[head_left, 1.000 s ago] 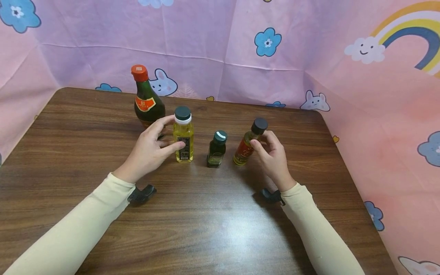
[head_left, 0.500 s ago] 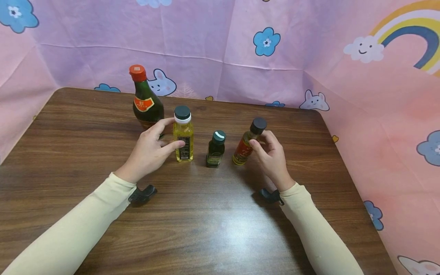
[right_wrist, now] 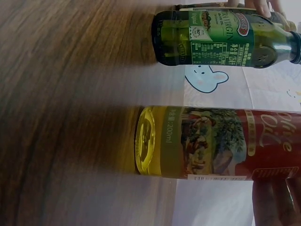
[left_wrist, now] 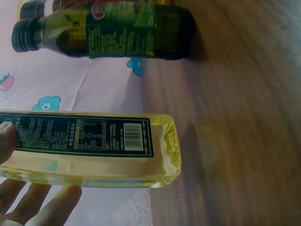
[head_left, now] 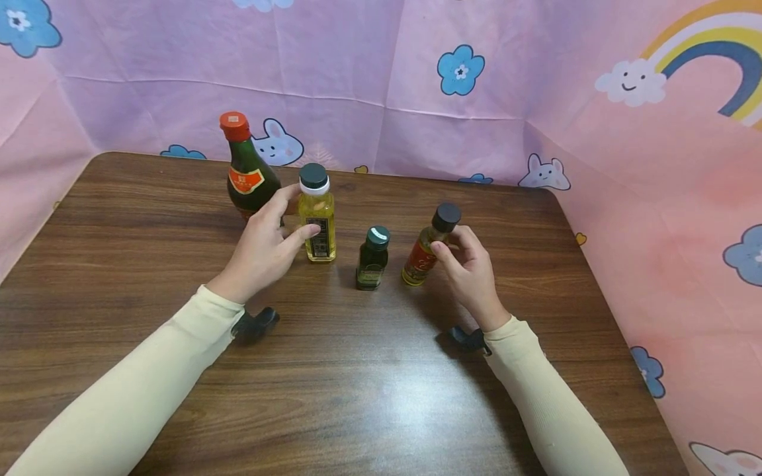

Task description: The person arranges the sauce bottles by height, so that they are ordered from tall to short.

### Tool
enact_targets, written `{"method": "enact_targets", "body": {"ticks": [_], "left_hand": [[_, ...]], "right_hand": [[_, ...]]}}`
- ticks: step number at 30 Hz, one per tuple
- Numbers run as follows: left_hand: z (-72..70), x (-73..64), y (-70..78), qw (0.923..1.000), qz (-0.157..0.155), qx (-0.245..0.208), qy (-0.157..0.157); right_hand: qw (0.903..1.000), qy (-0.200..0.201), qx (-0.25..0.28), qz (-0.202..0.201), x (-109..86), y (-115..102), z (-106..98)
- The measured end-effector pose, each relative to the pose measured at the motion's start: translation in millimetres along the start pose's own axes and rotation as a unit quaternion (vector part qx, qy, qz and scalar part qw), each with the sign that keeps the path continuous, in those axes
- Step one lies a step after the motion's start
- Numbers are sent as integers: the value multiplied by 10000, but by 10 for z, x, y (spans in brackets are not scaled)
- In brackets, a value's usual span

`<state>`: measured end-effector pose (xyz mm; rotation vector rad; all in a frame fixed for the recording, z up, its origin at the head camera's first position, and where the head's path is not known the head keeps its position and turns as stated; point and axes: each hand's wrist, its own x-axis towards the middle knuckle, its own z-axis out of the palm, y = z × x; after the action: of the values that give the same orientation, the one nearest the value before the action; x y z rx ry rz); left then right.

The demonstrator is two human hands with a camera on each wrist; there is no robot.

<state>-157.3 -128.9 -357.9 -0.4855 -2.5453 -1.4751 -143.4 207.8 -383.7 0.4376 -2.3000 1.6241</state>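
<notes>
My left hand point(head_left: 258, 251) grips a square bottle of yellow oil point(head_left: 320, 211) with a dark green cap and white collar, thumb over its dark label. In the left wrist view the bottle's base hangs above the wood. The right hand point(head_left: 476, 277) pinches a round olive oil bottle point(head_left: 421, 256) with a red label and black cap. This bottle leans to the right, its base close over the table. Between them stands a small dark green olive oil bottle point(head_left: 372, 261), upright and untouched. In the right wrist view its green label point(right_wrist: 221, 40) shows.
A taller dark green bottle point(head_left: 250, 168) with a red cap stands behind my left hand, partly hidden by it. Everything is on a brown wooden table point(head_left: 333, 383). A patterned pink and purple cloth point(head_left: 345, 59) hangs along the back and sides.
My left hand has raised the yellow oil bottle and moved it slightly away from me. The right hand and its olive oil bottle stay nearly in place.
</notes>
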Motion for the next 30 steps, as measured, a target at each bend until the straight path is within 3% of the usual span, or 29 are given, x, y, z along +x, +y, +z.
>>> {"method": "enact_targets", "body": {"ticks": [11, 20, 30], "left_hand": [[14, 192, -55, 9994, 101, 320, 43], [35, 205, -125, 9997, -35, 250, -2], [42, 231, -131, 9987, -70, 486, -145]], "right_hand": [[10000, -5, -15, 58, 0, -6, 8], [9999, -6, 19, 108, -6, -32, 7], [10000, -6, 32, 79, -6, -12, -4]]}}
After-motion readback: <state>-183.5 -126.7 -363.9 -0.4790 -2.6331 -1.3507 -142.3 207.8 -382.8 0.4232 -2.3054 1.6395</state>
